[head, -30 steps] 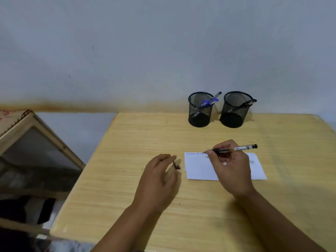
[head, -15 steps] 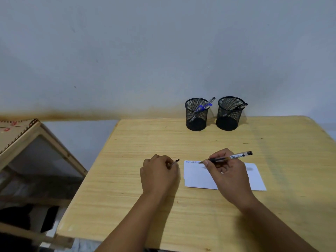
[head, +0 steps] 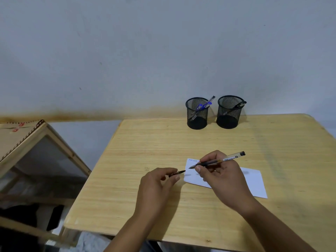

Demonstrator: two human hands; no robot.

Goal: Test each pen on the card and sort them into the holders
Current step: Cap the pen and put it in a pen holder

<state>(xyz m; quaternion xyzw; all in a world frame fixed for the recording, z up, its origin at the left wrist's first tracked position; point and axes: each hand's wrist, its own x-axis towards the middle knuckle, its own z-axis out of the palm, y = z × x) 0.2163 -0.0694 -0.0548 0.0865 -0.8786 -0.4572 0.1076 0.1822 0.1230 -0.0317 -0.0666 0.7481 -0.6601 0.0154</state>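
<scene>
Right hand gripping clear black-ink pen, tip over white card mid-table; left hand pinching small black pen cap beside card's left edge.

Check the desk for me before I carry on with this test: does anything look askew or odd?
Only small things. The white card lies skewed to the desk edge. A faint scribble marks the bare wood left of it. A brown stain runs along the wall's base.
</scene>
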